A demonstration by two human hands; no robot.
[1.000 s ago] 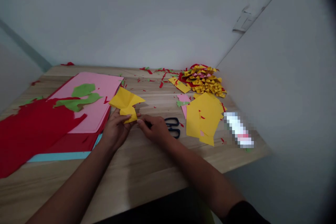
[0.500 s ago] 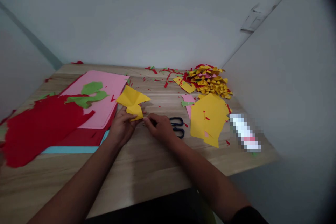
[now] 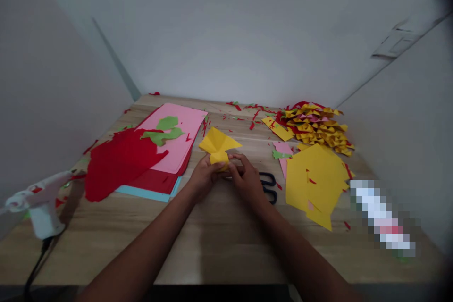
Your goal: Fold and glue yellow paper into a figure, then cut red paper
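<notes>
A folded yellow paper piece (image 3: 219,144), fanned wide at its top and narrow at its middle, is held above the wooden table. My left hand (image 3: 206,173) grips its lower left part, with the thumb across the front. At its lower right edge, my right hand (image 3: 245,177) pinches the paper between thumb and fingers. Black-handled scissors (image 3: 269,188) lie just right of my right hand, their blades hidden behind it.
Left on the table (image 3: 170,245) are pink sheets (image 3: 177,151), torn red paper (image 3: 120,163), green scraps (image 3: 161,137) and a white corded glue gun (image 3: 44,205). At right lie yellow sheets (image 3: 313,181), a folded-paper cluster (image 3: 314,125) and a pixelated object (image 3: 384,219).
The view has shifted left, bringing the glue gun into sight. My right fingers have moved up against the yellow paper's right side, and its lower part looks more folded in.
</notes>
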